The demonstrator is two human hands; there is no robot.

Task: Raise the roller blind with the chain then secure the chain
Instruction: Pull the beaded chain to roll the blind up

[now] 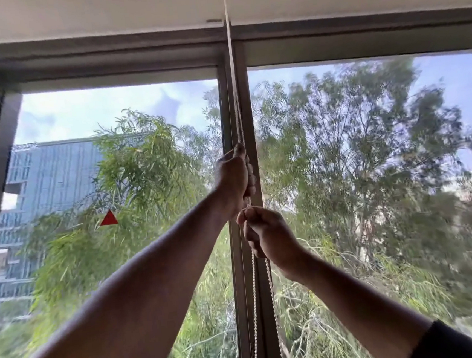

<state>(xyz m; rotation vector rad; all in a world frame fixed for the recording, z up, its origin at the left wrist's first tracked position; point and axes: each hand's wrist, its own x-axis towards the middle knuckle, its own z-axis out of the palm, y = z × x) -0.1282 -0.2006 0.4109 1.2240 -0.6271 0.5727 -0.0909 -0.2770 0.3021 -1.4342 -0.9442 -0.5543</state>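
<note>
Blind nearly up: my left hand (pixel 233 176) & right hand (pixel 265 232) both fist the chain (pixel 254 291) at the mullion (pixel 247 106); next, hook chain.

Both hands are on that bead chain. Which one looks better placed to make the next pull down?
Probably the left hand. It grips the chain higher up the window frame, with the arm stretched, so it has more room to travel down. The right hand holds lower.

The chain (pixel 234 93) hangs before the window's middle post (pixel 244 106); the left hand (pixel 235 179) grips it above the right hand (pixel 265 233).
</note>
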